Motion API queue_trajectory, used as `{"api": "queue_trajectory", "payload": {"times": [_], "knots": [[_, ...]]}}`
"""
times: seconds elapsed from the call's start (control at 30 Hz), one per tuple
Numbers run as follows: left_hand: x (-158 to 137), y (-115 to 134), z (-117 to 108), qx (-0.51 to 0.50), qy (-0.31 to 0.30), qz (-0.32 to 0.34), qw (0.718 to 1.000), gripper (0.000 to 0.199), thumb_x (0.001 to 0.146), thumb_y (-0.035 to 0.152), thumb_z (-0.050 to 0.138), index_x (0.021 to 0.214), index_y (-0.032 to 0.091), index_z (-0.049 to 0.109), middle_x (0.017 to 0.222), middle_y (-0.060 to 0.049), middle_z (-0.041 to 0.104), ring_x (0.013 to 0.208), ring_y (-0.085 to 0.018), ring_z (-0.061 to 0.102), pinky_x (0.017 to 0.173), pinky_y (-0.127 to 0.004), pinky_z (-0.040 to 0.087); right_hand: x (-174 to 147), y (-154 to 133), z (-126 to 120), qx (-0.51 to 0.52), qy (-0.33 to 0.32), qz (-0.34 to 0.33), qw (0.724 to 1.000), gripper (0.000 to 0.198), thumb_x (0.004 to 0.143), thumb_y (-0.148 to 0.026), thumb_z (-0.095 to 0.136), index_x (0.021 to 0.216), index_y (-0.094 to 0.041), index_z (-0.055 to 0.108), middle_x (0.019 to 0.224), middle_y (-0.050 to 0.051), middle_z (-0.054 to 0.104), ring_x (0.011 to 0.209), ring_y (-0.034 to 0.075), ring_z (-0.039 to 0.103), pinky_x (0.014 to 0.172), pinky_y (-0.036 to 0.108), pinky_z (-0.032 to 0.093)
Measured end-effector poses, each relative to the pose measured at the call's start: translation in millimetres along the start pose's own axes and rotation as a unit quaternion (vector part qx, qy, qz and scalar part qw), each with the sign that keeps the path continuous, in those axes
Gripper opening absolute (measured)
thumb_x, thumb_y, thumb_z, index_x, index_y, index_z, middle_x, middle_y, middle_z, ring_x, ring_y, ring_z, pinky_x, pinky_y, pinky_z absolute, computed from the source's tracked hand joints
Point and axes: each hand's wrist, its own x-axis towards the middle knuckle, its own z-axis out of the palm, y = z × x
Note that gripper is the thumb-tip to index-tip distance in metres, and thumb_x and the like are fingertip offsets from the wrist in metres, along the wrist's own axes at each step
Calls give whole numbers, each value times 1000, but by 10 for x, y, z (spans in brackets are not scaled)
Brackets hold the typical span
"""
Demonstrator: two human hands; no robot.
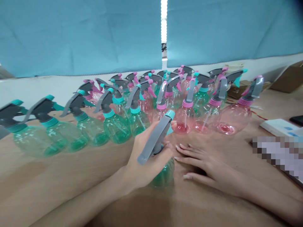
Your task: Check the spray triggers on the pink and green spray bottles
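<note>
My left hand (144,160) is wrapped round the neck of a green spray bottle (163,175) that stands on the wooden table (104,183). Its grey and turquoise trigger head (155,138) rises above my fingers. Close to the bottle's right side, my right hand (205,164) rests on the table, fingers stretched out and holding nothing. Just beyond my hands are a green spray bottle (117,127) in a row of similar ones and a pink spray bottle (184,118) beside others like it.
More green and pink spray bottles crowd the back of the table. To the right lie a white box-like object (279,127), a pixelated flat object (279,154) and a dark item (297,120). Cardboard (287,77) stands behind them. A blue cloth (82,34) hangs at the back.
</note>
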Motion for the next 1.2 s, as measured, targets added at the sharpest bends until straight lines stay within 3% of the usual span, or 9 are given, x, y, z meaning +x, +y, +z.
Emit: {"api": "queue_trajectory", "payload": {"times": [0.5, 0.73, 0.93, 1.2], "knots": [[13, -9, 3, -4, 2, -4, 1000, 5, 77, 19, 48, 80, 23, 47, 65, 5, 49, 56, -13, 46, 55, -27, 36, 2, -19, -11, 22, 4, 3, 1000, 53, 94, -54, 46, 141, -30, 47, 153, 2, 36, 141, 28, 30, 113, 55, 30], [4, 26, -48, -51, -41, -40, 997, 5, 73, 23, 52, 78, 23, 50, 67, 4, 51, 58, -14, 48, 54, -27, 38, 14, -25, -29, 20, 9, 1, 1000, 52, 95, -54, 45, 141, -29, 47, 153, 3, 35, 141, 28, 31, 113, 55, 30], [-75, 93, -22, -55, 28, -85, 994, 8, 70, 25, 59, 75, 24, 53, 70, 3, 53, 66, -16, 53, 60, -29, 45, 18, -25, 2, 42, 44, -10, 998, 49, 94, -49, 51, 138, -29, 51, 152, 5, 39, 140, 28, 34, 112, 55, 32], [6, 70, -55, -50, -35, -17, 998, 9, 69, 22, 54, 77, 24, 58, 68, 2, 56, 60, -16, 52, 53, -28, 47, 43, -41, 29, 53, 70, -10, 996, 45, 94, -46, 52, 135, -28, 55, 146, 7, 48, 137, 28, 40, 111, 53, 35]]}}
